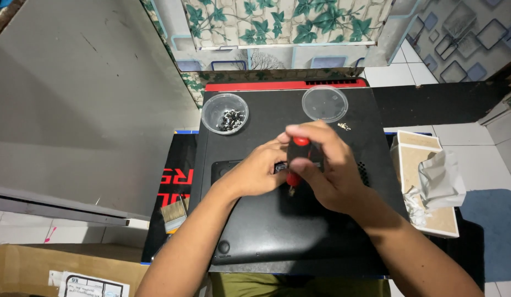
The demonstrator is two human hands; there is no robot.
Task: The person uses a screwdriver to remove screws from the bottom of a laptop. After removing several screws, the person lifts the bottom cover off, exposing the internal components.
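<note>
From the head view, my right hand [327, 170] grips a red-handled screwdriver [297, 162] upright on the upturned black laptop [277, 220]; my left hand [261, 170] pinches near its tip. Screws fill the clear cup [224, 113], so I judge removal well underway.

A home corner used for repair work

White floor tiles [464, 140], leaf-patterned fabric [283, 22] and patterned wallpaper [464, 38] are seen around a low surface [431, 104] set with a cardboard box [29, 269].
</note>
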